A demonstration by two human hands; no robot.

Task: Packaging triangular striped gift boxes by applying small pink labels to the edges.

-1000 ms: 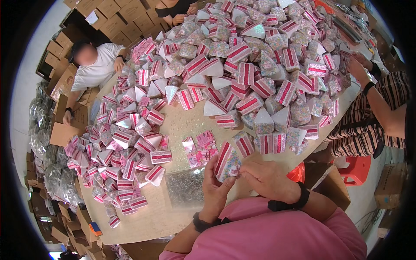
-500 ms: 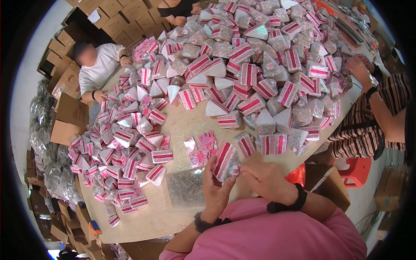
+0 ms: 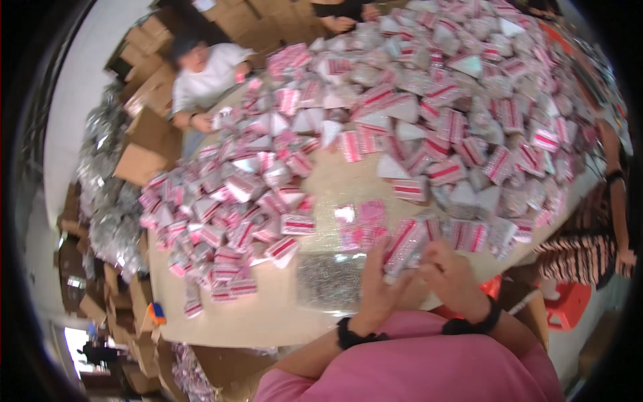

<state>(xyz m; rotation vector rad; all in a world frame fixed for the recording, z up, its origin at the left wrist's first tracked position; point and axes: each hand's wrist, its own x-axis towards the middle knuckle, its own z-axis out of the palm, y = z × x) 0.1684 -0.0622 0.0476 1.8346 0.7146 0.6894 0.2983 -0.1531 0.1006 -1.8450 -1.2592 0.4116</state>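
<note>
1. Left heap of cake-slice pieces (image 3: 228, 214): wedges piled on the worktop (image 3: 261, 315), probably light, since they stack loosely.
2. Flat tray (image 3: 328, 281) of small greyish bits, too blurred to name; pink cards (image 3: 362, 224) lie just beyond.
3. Left hand (image 3: 376, 288): its grip is clamped on a striped cake slice (image 3: 404, 246), thumb against fingers.
4. That slice is held tilted above the worktop's near edge. It looks firm, perhaps foam-like; its glittery coating could slip or shed, so take the broad sides, sparing the thin tip.
5. Right hand (image 3: 455, 278): fingers curled at the slice's right side; whether its grip pinches anything, I cannot tell.
</note>
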